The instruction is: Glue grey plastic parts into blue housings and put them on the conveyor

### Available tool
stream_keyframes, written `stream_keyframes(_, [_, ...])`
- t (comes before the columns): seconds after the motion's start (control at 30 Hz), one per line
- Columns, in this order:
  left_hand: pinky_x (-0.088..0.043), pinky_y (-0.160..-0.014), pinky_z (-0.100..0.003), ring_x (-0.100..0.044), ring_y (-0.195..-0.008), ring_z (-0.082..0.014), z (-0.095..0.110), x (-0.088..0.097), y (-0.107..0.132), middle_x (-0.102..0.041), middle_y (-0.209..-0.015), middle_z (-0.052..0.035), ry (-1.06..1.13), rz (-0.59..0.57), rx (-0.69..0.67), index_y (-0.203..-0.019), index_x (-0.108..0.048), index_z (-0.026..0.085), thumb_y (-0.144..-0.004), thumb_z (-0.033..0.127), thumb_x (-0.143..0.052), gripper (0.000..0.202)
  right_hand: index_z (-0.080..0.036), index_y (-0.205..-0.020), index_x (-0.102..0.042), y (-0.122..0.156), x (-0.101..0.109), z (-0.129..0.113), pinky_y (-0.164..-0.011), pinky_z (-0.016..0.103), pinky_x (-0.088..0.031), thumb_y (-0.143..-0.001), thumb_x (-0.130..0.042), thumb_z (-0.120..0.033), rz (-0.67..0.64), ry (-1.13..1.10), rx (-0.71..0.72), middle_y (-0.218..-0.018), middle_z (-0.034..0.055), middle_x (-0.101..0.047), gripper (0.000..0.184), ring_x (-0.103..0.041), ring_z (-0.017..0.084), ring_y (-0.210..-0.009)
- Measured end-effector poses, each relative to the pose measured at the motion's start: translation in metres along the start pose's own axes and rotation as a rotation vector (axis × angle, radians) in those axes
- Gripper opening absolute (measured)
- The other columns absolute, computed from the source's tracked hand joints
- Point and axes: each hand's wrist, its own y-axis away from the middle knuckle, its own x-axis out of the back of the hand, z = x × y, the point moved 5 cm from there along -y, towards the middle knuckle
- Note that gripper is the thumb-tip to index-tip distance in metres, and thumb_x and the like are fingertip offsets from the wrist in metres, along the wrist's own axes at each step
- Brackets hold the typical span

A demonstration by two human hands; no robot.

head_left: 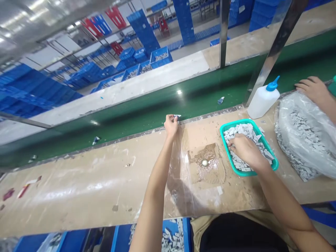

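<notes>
My left hand (pixel 171 125) is at the near edge of the green conveyor belt (pixel 147 120), its fingers pinched on a small grey-and-white piece (pixel 177 116). My right hand (pixel 243 147) reaches into a teal plastic basket (pixel 275 163) heaped with small flat light-grey pieces (pixel 244 130). Its fingers are curled down among the pieces; whether one is between the fingertips is hidden. Between my arms a worn piece of cardboard (pixel 220 171) lies on the bench, with a wet, shiny patch and a small pale round blob (pixel 204 163) on it.
A white squeeze bottle (pixel 263 101) with a blue nozzle stands behind the basket. A clear plastic bag (pixel 306 133) of grey pieces lies at right, with another person's hand (pixel 313 87) beside it. Small pieces (pixel 221 100) lie on the belt. Metal posts (pixel 224 38) rise beyond.
</notes>
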Motion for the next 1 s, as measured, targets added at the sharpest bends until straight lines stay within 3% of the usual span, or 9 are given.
stream_keyframes(0.13, [-0.045, -0.105, -0.043, -0.064, -0.120, -0.0290, 0.008, -0.009, -0.016, -0.072, -0.117, -0.0192, -0.094, 0.082, 0.058, -0.110, -0.058, 0.015, -0.094, 0.023, -0.053, 0.019, -0.021, -0.084, -0.071, 0.000, 0.015, 0.003, -0.086, 0.038, -0.053, -0.088, -0.061, -0.026, 0.106, -0.242, 0.120, -0.093, 0.0077, -0.067, 0.011, -0.067, 0.025, -0.094])
stream_keyframes(0.27, [-0.020, -0.120, -0.058, -0.031, -0.150, -0.0375, 0.033, -0.022, -0.014, -0.045, -0.151, -0.0291, -0.163, 0.173, 0.018, -0.129, -0.049, 0.008, -0.095, 0.023, -0.047, 0.037, -0.023, -0.096, -0.066, 0.000, 0.028, 0.004, -0.085, 0.039, -0.057, -0.096, -0.051, -0.036, 0.114, -0.581, 0.125, -0.102, 0.0061, -0.071, 0.020, -0.070, 0.022, -0.095])
stream_keyframes(0.4, [-0.033, -0.118, -0.040, -0.048, -0.139, -0.0289, 0.082, -0.072, -0.003, -0.056, -0.141, -0.0251, -0.119, -0.032, -0.185, -0.131, -0.051, 0.007, -0.096, 0.027, -0.050, 0.040, -0.021, -0.103, -0.062, -0.005, 0.022, 0.007, -0.054, 0.029, -0.058, -0.096, -0.047, -0.037, 0.011, -0.972, -0.008, -0.088, 0.0036, -0.072, 0.023, -0.072, 0.018, -0.072])
stream_keyframes(0.47, [-0.035, -0.116, -0.032, -0.051, -0.137, -0.0250, 0.108, -0.104, 0.004, -0.058, -0.142, -0.0223, -0.074, -0.152, -0.273, -0.133, -0.052, 0.008, -0.096, 0.031, -0.053, 0.043, -0.020, -0.100, -0.061, -0.009, 0.016, 0.009, -0.047, 0.027, -0.055, -0.093, -0.049, -0.033, -0.031, -1.081, -0.070, -0.075, 0.0006, -0.070, 0.020, -0.069, 0.016, -0.058])
stream_keyframes(0.53, [-0.032, -0.118, -0.032, -0.045, -0.143, -0.0250, 0.130, -0.131, 0.011, -0.052, -0.149, -0.0217, -0.025, -0.235, -0.318, -0.137, -0.049, 0.008, -0.096, 0.035, -0.055, 0.050, -0.019, -0.097, -0.061, -0.013, 0.011, 0.013, -0.049, 0.027, -0.056, -0.088, -0.053, -0.029, -0.038, -1.126, -0.096, -0.068, -0.0018, -0.068, 0.016, -0.066, 0.014, -0.051])
stream_keyframes(0.63, [-0.022, -0.124, -0.042, -0.034, -0.150, -0.0315, 0.151, -0.156, 0.015, -0.042, -0.155, -0.0268, 0.051, -0.291, -0.295, -0.136, -0.050, 0.005, -0.093, 0.029, -0.060, 0.050, -0.018, -0.095, -0.064, -0.018, 0.006, 0.017, -0.054, 0.027, -0.058, -0.081, -0.062, -0.028, -0.019, -1.136, -0.097, -0.069, -0.0004, -0.070, 0.018, -0.070, 0.015, -0.058])
stream_keyframes(0.77, [-0.022, -0.123, -0.049, -0.040, -0.145, -0.0339, 0.155, -0.156, 0.015, -0.052, -0.145, -0.0294, 0.191, -0.302, -0.212, -0.117, -0.061, 0.005, -0.089, 0.010, -0.054, 0.029, -0.015, -0.095, -0.069, -0.020, -0.001, 0.018, -0.052, 0.030, -0.058, -0.081, -0.061, -0.031, -0.042, -1.110, -0.095, -0.062, 0.0016, -0.070, 0.022, -0.070, 0.018, -0.054])
stream_keyframes(0.9, [-0.030, -0.120, -0.042, -0.049, -0.137, -0.0292, 0.137, -0.132, 0.024, -0.062, -0.133, -0.0197, 0.398, -0.302, -0.114, -0.104, -0.067, 0.012, -0.081, 0.005, -0.061, 0.025, -0.016, -0.093, -0.072, -0.019, -0.002, 0.017, -0.057, 0.031, -0.059, -0.078, -0.065, -0.028, -0.054, -1.102, -0.086, -0.064, 0.0037, -0.074, 0.021, -0.072, 0.019, -0.054])
stream_keyframes(1.0, [-0.042, -0.112, -0.040, -0.063, -0.116, -0.0250, 0.111, -0.109, 0.044, -0.070, -0.110, -0.0109, 0.603, -0.364, 0.006, -0.096, -0.067, 0.015, -0.073, 0.008, -0.072, 0.024, -0.019, -0.087, -0.074, -0.017, -0.002, 0.016, -0.060, 0.030, -0.058, -0.072, -0.071, -0.023, -0.071, -1.082, -0.068, -0.063, 0.0038, -0.075, 0.015, -0.075, 0.022, -0.061])
